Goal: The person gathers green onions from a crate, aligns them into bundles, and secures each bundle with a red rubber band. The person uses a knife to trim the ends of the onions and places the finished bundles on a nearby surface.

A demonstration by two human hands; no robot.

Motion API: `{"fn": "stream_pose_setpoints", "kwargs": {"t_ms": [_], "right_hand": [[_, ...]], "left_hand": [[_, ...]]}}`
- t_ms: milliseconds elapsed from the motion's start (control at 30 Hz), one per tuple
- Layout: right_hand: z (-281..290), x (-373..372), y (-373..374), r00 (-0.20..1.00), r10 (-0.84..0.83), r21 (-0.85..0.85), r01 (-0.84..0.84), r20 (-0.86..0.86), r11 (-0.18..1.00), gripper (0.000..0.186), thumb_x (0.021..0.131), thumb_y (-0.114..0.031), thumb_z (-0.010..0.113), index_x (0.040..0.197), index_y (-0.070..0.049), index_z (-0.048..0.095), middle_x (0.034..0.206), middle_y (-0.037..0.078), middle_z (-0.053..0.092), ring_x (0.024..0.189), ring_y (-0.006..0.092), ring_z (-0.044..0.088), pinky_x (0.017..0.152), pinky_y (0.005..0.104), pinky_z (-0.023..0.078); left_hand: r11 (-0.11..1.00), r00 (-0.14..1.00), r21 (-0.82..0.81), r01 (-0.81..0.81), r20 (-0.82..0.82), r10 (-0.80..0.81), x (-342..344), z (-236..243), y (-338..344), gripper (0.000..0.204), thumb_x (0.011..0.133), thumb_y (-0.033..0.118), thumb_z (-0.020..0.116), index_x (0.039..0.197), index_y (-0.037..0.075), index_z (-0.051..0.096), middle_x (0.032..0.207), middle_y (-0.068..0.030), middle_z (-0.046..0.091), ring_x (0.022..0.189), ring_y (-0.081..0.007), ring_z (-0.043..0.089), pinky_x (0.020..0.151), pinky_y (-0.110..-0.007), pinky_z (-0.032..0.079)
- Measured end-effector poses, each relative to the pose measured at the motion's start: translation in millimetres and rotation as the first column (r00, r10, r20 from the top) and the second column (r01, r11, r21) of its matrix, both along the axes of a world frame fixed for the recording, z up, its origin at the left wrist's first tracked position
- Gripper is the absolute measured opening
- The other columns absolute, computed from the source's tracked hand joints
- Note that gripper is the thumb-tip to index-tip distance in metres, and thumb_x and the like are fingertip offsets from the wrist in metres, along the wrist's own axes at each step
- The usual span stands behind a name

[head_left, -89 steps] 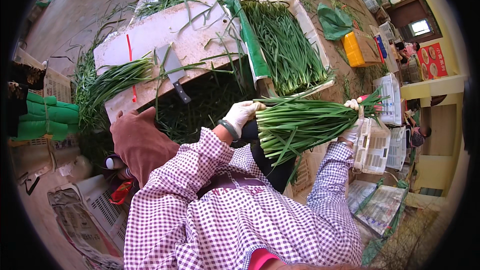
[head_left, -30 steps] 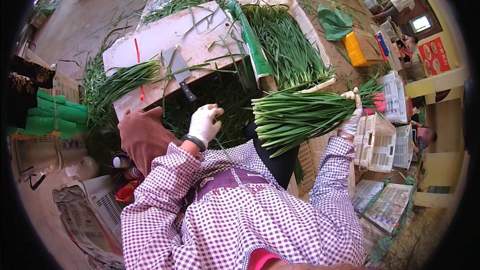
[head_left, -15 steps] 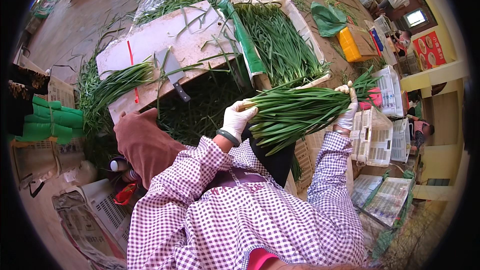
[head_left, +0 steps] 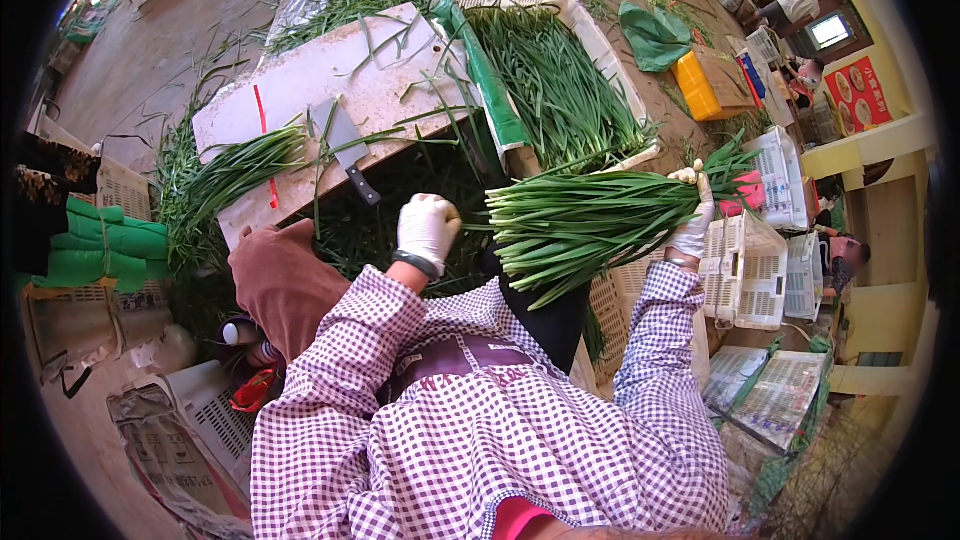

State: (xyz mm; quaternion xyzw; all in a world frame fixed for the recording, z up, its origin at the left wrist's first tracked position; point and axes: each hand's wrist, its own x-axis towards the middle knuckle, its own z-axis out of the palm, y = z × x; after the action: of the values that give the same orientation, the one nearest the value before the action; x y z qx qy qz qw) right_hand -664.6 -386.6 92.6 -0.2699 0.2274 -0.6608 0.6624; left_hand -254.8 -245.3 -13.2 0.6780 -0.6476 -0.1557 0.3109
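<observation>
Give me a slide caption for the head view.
Gloved right hand gripping a bunch of long green leaves, a knife on a white board.

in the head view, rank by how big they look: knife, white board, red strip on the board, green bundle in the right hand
1. White board
2. Held green bundle
3. Knife
4. Red strip, partly covered by stalks

The white board [head_left: 320, 65] bears, by its left edge, a leafy bunch [head_left: 255, 155] over a red strip [head_left: 273, 192]; a knife [head_left: 343, 132] (handle [head_left: 363, 183] past the near edge); and loose leaves [head_left: 368, 37].
</observation>
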Motion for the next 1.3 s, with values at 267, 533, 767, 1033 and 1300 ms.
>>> {"fn": "stream_pose_setpoints", "kwargs": {"t_ms": [267,533,767,1033,1300], "right_hand": [[-41,-10,6,0.945,-0.24,0.308,0.302,-0.223,0.902,0.016,0.092,-0.021,0.06,0.097,-0.009,0.068,0.083,0.004,0.068,0.078,0.0146,0.064,0.073,0.0305,0.055],[-47,-20,25,0.858,-0.333,0.277,0.454,-0.39,0.847,0.016,0.093,-0.024,0.057,0.094,-0.011,0.066,0.087,0.003,0.067,0.079,0.0166,0.064,0.075,0.0345,0.054],[-76,-27,32,0.905,-0.243,0.363,0.369,-0.348,0.856,0.021,0.092,-0.027,0.058,0.088,-0.008,0.066,0.082,0.004,0.068,0.074,0.0186,0.064,0.07,0.0333,0.054],[-86,-36,26,0.893,-0.277,0.376,0.407,-0.354,0.832,0.021,0.093,-0.025,0.057,0.089,-0.007,0.066,0.083,0.004,0.068,0.073,0.0178,0.064,0.071,0.032,0.055],[-78,-22,28,0.865,-0.3,0.333,0.444,-0.402,0.832,0.02,0.093,-0.025,0.056,0.091,-0.008,0.066,0.083,0.004,0.068,0.075,0.0189,0.064,0.071,0.0336,0.055]], "left_hand": [[0.751,0.136,0.298,0.589,-0.953,0.272,-15,-27,-2,0.07,0.089,0.061,0.048,0.142,0.016,0.037,0.14,-0.0102,0.045,0.124,-0.0299,0.045,0.095,-0.05,0.042],[0.774,-0.288,-0.143,0.617,-0.956,0.052,-47,44,2,0.07,0.087,0.059,0.054,0.133,0.006,0.043,0.103,-0.001,0.058,0.069,-0.0087,0.051,0.053,-0.021,0.038],[0.827,-0.197,0.062,0.559,-0.959,0.205,-12,0,0,0.031,0.094,0.037,0.055,0.095,0.007,0.058,0.055,0.0052,0.038,0.045,-0.0053,0.029,0.04,-0.021,0.02],[0.674,0.934,0.737,0.055,0.201,-0.296,34,-3,32,0.04,0.075,0.033,0.071,0.109,0.013,0.067,0.107,-0.0096,0.065,0.096,-0.0289,0.064,0.083,-0.04,0.052],[0.969,0.465,0.14,0.202,-0.885,0.031,-44,35,64,0.019,0.076,0.004,0.075,0.094,0.005,0.069,0.076,0.0002,0.064,0.066,-0.0044,0.055,0.061,-0.022,0.048]]}}
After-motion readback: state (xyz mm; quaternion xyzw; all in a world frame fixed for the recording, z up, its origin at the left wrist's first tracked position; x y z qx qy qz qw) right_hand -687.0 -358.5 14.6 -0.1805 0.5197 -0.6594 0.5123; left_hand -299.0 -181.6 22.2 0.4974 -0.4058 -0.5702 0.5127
